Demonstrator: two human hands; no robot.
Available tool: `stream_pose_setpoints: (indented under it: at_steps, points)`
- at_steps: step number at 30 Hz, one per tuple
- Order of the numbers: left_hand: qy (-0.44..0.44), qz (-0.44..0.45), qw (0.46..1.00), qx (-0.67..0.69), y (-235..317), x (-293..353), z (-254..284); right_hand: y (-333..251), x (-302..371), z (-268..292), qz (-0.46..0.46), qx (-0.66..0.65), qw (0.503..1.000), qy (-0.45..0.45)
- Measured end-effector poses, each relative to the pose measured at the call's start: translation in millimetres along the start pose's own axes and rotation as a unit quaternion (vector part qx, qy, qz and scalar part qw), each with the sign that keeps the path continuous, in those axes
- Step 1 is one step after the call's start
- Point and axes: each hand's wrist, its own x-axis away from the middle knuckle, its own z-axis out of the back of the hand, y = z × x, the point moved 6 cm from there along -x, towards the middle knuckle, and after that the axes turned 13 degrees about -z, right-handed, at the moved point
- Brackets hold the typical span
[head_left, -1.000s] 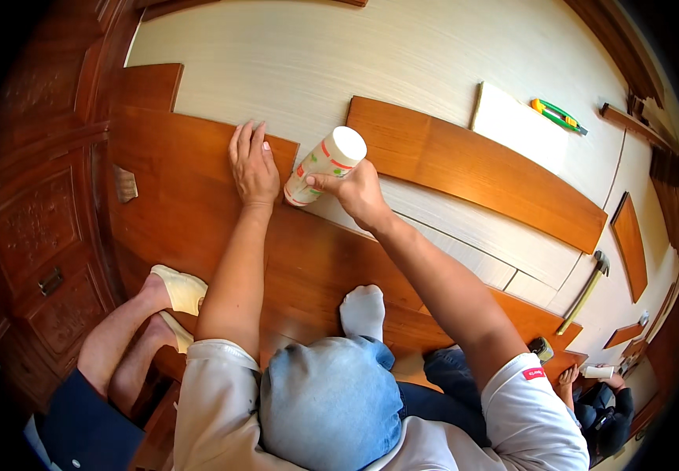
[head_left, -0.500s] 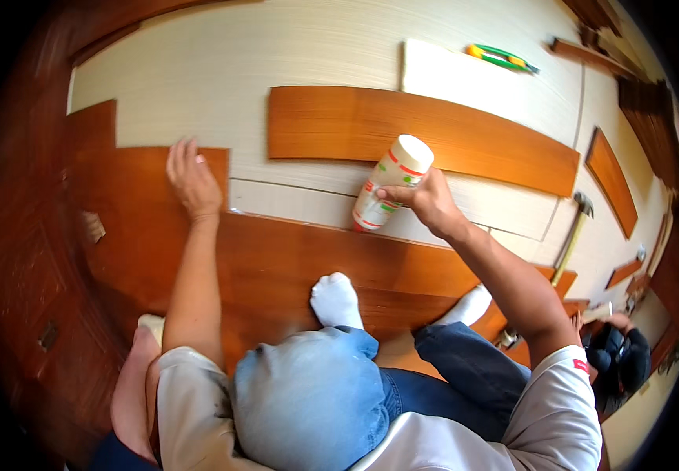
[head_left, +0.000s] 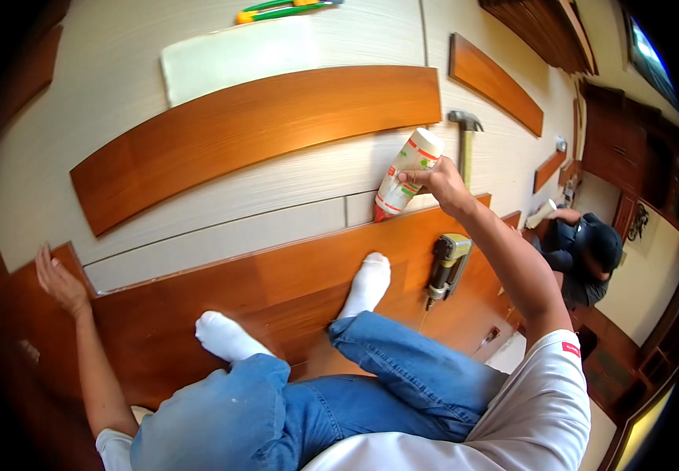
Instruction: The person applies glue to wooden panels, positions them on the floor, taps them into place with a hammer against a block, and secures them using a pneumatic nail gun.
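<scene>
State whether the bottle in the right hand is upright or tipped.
Tipped: the bottle slants in the right hand, red tip down, white end up.

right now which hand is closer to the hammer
Right. The right hand, gripping the bottle, is just left of the handle of the hammer; the left hand is far off to the left, at the brown floorboards.

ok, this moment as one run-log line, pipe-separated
left hand: open, at laid planks | right hand: grips white bottle, red tip down near planks' edge | ahead: loose plank | right side: hammer, power tool
</scene>
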Motion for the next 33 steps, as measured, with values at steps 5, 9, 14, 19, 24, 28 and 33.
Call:
stream_pose_setpoints:
  at_steps: [5, 9, 14, 19, 24, 28, 33]
  points:
    - [-0.005, -0.020, 1.000, 0.007, -6.6, 3.3, -8.1, 23.4, -5.1, 74.6, 0.009, 0.033, 0.997, 0.070]
    - [-0.014, -0.007, 1.000, 0.009, -11.3, 5.0, -8.0, 30.2, -2.9, 121.7, -0.051, 0.091, 0.988, 0.117]
    - [0.003, -0.014, 1.000, 0.020, -11.9, 2.2, -9.9, 39.1, -2.8, 163.4, -0.046, 0.104, 0.983, 0.146]
    - [0.003, -0.015, 0.999, 0.040, -5.5, -6.3, -14.5, 37.8, 14.1, 157.2, 0.028, 0.244, 0.952, 0.184]
    - [0.018, -0.021, 1.000, 0.012, -8.6, -5.4, -9.0, -8.8, 90.1, 135.9, 0.112, 0.464, 0.845, 0.243]
    - [0.018, -0.065, 0.996, -0.056, -40.4, 5.8, -24.9, 33.0, 98.7, 181.7, 0.176, 0.595, 0.724, 0.303]
    - [0.067, -0.123, 0.990, -0.036, 122.9, -45.8, 16.4, 162.9, 91.0, 245.5, 0.103, 0.631, 0.636, 0.432]
